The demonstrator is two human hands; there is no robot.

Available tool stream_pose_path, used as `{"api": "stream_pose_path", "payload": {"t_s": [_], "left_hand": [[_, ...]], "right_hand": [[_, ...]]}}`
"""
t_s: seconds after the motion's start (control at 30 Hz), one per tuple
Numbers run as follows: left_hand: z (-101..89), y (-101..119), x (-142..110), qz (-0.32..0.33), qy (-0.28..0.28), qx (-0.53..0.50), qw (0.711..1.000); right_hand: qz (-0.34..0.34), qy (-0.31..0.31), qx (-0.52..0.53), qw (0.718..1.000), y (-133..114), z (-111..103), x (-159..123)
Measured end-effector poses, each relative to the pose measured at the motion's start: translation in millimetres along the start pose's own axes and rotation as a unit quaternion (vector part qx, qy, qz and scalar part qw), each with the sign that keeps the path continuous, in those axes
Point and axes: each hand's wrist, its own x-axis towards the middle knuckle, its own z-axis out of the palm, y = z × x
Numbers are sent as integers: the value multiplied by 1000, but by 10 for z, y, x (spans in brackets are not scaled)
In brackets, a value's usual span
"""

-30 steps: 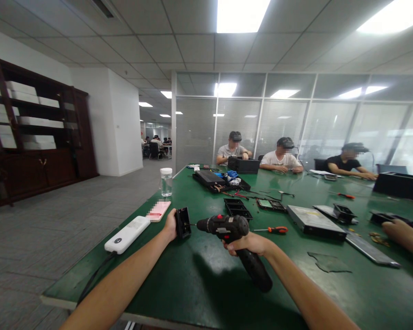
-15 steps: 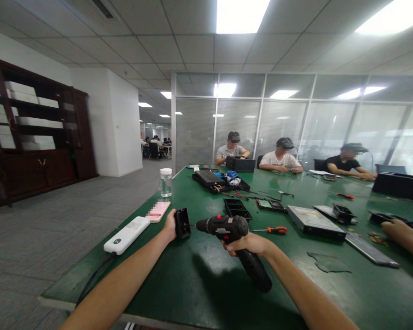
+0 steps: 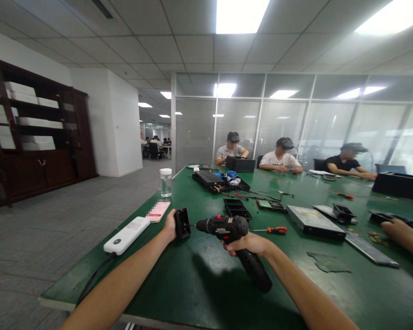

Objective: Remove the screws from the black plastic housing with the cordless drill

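Observation:
My left hand (image 3: 170, 225) grips a small black box-shaped part (image 3: 182, 223) and holds it upright on the green table (image 3: 199, 284). My right hand (image 3: 248, 243) is wrapped round the handle of a black cordless drill (image 3: 231, 233) with a red switch. The drill points left and its bit touches the side of the black part. Both forearms reach in from the bottom edge.
A white power bank (image 3: 125, 234) with a cable and a pink phone (image 3: 158, 211) lie to the left. Ahead are a water bottle (image 3: 165, 181), a black tray (image 3: 237, 208), an orange screwdriver (image 3: 271, 229) and a disc drive (image 3: 315, 222). Another person's hand (image 3: 401, 231) rests at the right; three people sit at the far end.

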Motion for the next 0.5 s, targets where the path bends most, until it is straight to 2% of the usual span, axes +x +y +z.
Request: {"api": "stream_pose_path", "payload": {"t_s": [0.3, 0.5], "left_hand": [[15, 10, -21, -3, -2, 3, 1000], [2, 0, -8, 2, -6, 1, 1000]], "right_hand": [[13, 10, -21, 1000, 7, 4, -9], [-2, -3, -3, 1000, 26, -12, -1]]}}
